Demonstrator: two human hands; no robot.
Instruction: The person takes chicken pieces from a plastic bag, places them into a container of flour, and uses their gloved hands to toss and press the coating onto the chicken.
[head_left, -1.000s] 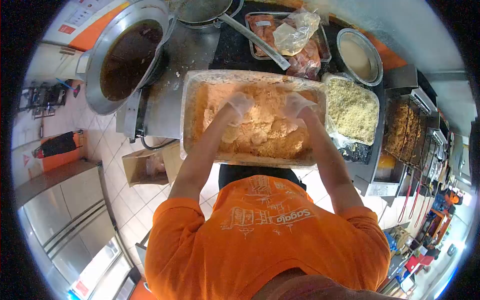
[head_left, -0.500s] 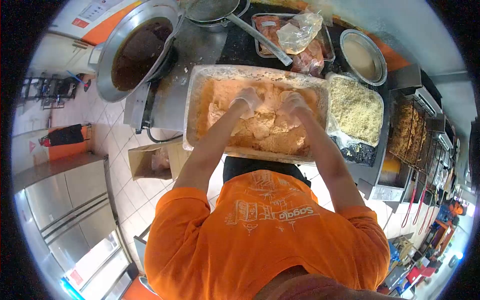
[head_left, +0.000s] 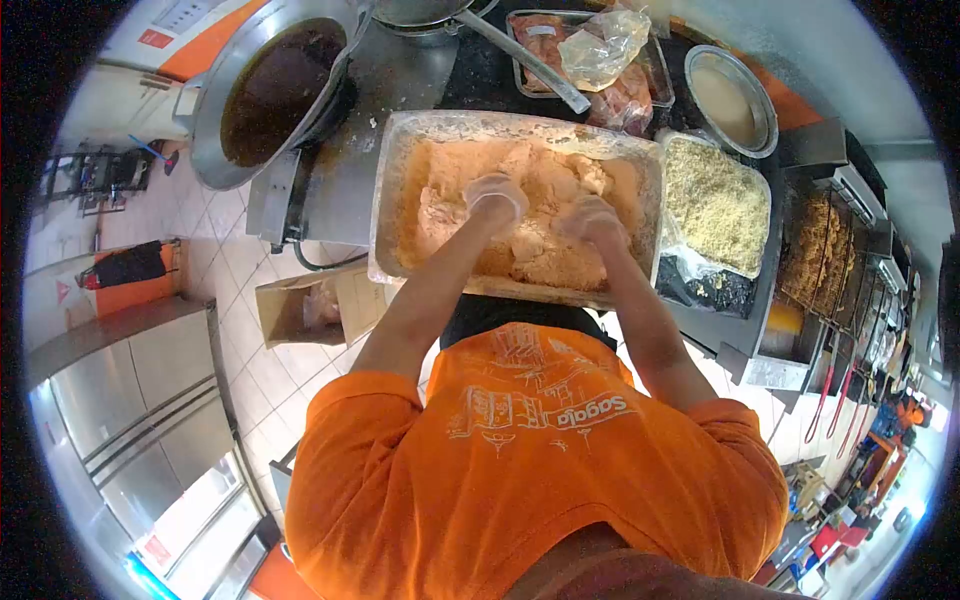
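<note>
A large pale tub (head_left: 378,200) holds orange-tinted flour (head_left: 450,160) with coated lumps of food in it, perhaps meat pieces. Both hands wear clear thin gloves dusted with the flour. My left hand (head_left: 495,197) is closed like a fist and pressed into the flour left of the tub's middle. Right of the middle, my right hand (head_left: 594,220) has its fingers curled down against a coated lump (head_left: 545,240). What lies under either palm is hidden. Another coated lump (head_left: 592,178) shows just beyond the right hand.
A big pan of dark liquid (head_left: 275,95) stands left, beside a long-handled strainer (head_left: 525,62). Behind are a tray of raw meat (head_left: 625,100) and a bowl of pale liquid (head_left: 725,100). Right are a tray of crumbs (head_left: 715,205) and fryer baskets (head_left: 820,245). An open cardboard box (head_left: 325,305) sits below.
Both hands have moved slightly toward my body and press in the flour, the left now rounded into a fist. The coated lumps have shifted, with one now visible beyond the right hand.
</note>
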